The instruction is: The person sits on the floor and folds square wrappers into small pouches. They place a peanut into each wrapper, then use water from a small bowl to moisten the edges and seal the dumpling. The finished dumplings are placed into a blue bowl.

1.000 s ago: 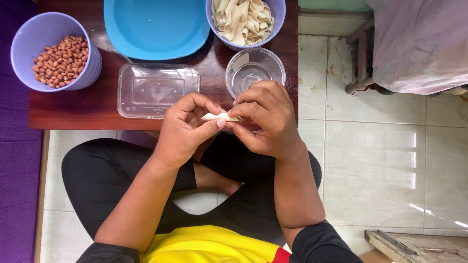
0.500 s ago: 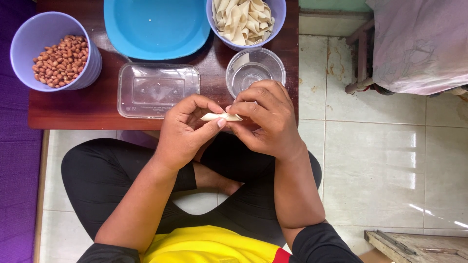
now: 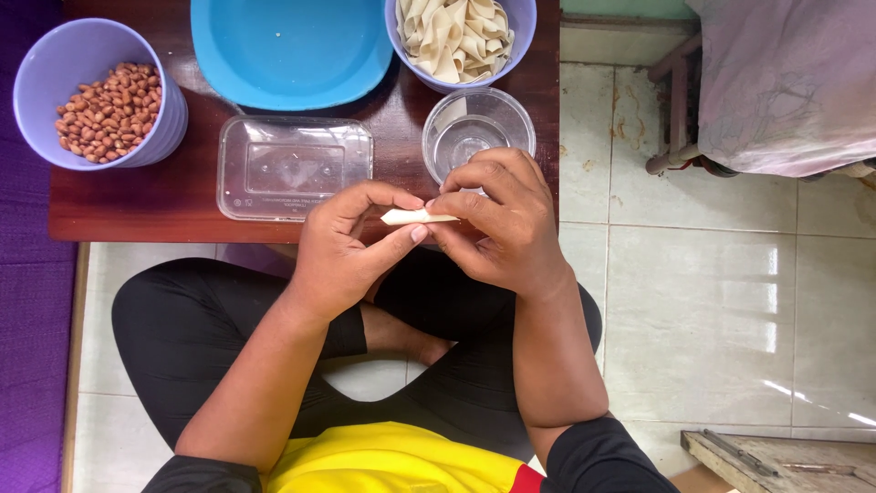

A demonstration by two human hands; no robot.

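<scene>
Left hand [image 3: 342, 251] and right hand [image 3: 502, 219] pinch one folded dough strip [image 3: 415, 216] between closed fingertips over the table's near edge [image 3: 137, 224]; clear tray [image 3: 294, 167] bare, strip bowl [image 3: 459, 41] heaped—early, apparently.

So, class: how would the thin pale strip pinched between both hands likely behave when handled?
The pale strip looks thin, so probably light and floppy; the left hand and right hand support both ends. Strips curl in the bowl, suggesting pliancy, perhaps tearing easily.
</scene>
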